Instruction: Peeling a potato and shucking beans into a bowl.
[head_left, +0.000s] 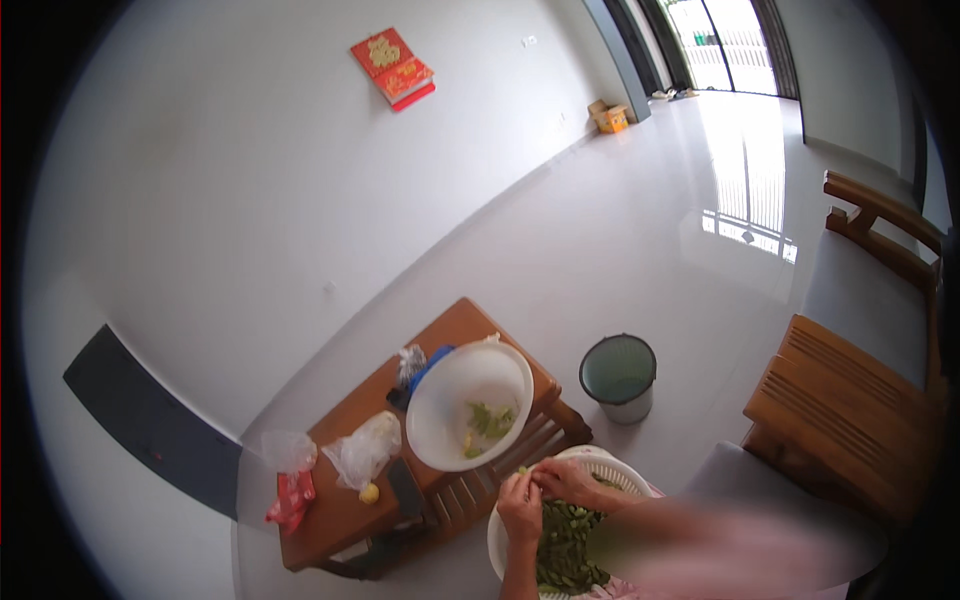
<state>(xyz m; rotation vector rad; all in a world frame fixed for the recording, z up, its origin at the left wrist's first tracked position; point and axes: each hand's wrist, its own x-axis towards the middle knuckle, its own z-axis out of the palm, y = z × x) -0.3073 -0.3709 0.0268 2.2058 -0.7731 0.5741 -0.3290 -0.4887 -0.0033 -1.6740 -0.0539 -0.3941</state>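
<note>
Above a white plastic basket (496, 541) of green pods, my left hand (520, 506) and my right hand (568, 481) meet at their fingertips. A small green piece (523, 470) shows between them, pinched by the left fingers; the right fingers touch it or lie right beside it, mostly hidden. The pods (562, 551) fill the basket beneath my forearms. Just beyond my hands, a large white bowl (439, 401) rests tilted on a wooden table (469, 319), with some green and yellowish plant scraps (491, 420) in it.
Plastic bags (367, 450), a red bag (292, 499) and a yellow round object (369, 493) lie on the table. A bin (619, 375) stands on the floor beside it. Wooden seating (847, 382) with grey cushions is at the right. An open cardboard box (609, 118) sits by the far wall.
</note>
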